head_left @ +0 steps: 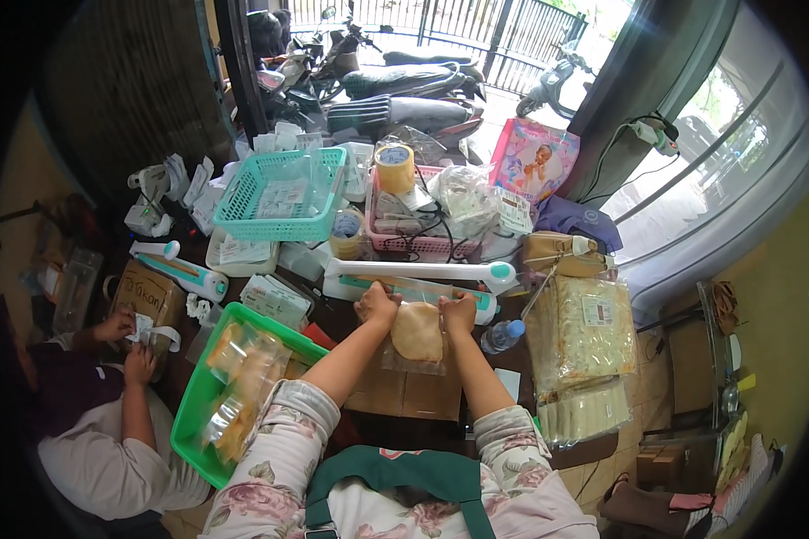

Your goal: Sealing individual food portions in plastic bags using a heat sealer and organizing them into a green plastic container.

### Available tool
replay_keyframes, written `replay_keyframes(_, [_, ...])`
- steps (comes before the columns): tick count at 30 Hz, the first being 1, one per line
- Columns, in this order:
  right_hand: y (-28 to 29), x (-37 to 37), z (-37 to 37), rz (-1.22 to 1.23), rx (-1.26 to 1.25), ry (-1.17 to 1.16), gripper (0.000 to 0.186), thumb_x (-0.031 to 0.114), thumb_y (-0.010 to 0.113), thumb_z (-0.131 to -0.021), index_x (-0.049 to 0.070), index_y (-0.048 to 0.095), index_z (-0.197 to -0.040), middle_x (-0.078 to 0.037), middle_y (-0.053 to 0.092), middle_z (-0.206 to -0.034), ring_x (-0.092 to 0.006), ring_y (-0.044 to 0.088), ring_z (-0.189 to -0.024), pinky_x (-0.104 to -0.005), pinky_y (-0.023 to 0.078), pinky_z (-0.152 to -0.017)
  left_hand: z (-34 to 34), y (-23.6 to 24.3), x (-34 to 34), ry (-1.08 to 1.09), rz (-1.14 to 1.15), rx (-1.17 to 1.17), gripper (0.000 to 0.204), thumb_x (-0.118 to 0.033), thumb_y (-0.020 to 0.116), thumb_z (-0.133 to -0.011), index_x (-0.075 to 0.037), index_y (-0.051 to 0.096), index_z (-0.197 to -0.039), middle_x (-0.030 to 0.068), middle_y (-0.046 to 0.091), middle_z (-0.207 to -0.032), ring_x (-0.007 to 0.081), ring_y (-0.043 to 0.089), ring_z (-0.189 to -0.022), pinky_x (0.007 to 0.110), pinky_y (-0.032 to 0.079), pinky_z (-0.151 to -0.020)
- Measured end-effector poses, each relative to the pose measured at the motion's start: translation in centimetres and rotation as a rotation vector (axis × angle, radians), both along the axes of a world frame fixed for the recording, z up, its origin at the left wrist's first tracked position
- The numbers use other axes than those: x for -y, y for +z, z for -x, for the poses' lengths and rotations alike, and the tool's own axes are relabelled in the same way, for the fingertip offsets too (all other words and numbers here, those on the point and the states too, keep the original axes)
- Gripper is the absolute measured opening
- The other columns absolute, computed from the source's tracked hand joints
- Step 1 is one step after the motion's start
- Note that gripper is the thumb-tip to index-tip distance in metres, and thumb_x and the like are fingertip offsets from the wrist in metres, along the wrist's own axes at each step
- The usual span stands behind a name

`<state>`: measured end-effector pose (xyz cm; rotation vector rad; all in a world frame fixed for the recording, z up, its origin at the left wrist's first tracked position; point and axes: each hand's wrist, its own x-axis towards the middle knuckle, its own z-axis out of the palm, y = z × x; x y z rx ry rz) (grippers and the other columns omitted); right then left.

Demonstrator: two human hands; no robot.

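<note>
A clear plastic bag with a flat, round, tan piece of food in it hangs between my hands. My left hand grips the bag's upper left corner, its fingers closed. At the upper right corner, my right hand pinches the plastic. The bag's top edge lies at the white and teal impulse sealer, whose long arm stands raised just beyond my knuckles. Below the bag is a brown cardboard box. A water bottle with a blue cap is beside my right hand.
A green tub of bagged food stands left of my forearm. On the right are stacked clear packs. Teal and pink baskets and tape rolls fill the back. At left, a co-worker's hands work at a brown package.
</note>
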<state>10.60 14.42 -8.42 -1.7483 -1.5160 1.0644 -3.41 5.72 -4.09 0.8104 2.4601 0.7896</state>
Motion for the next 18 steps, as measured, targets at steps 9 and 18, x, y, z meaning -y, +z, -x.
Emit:
replay_keyframes(9, [4.9, 1.0, 1.1, 0.05, 0.25, 0.007, 0.043, 0.029, 0.074, -0.065, 0.004, 0.05, -0.091, -0.015, 0.063, -0.088, -0.033, 0.061, -0.084, -0.042, 0.046, -0.071, 0.0, -1.4, 0.1, 0.026, -0.049, -0.082, 0.023, -0.031, 0.064, -0.076, -0.016, 0.056, -0.092, 0.0042, 0.065, -0.086, 0.0245, 0.061, -0.088, 0.046, 0.028, -0.089])
replay_keyframes(18, [3.5, 0.4, 1.2, -0.019, 0.187, 0.062, 0.043, 0.024, 0.074, -0.066, 0.001, 0.046, -0.09, -0.018, 0.062, -0.083, -0.0305, 0.063, -0.075, -0.0394, 0.049, -0.065, 1.1, -3.2, 0.0, 0.048, -0.191, 0.124, 0.04, -0.036, 0.066, -0.07, -0.013, 0.053, -0.101, 0.006, 0.065, -0.08, 0.0259, 0.062, -0.083, 0.043, 0.033, -0.084])
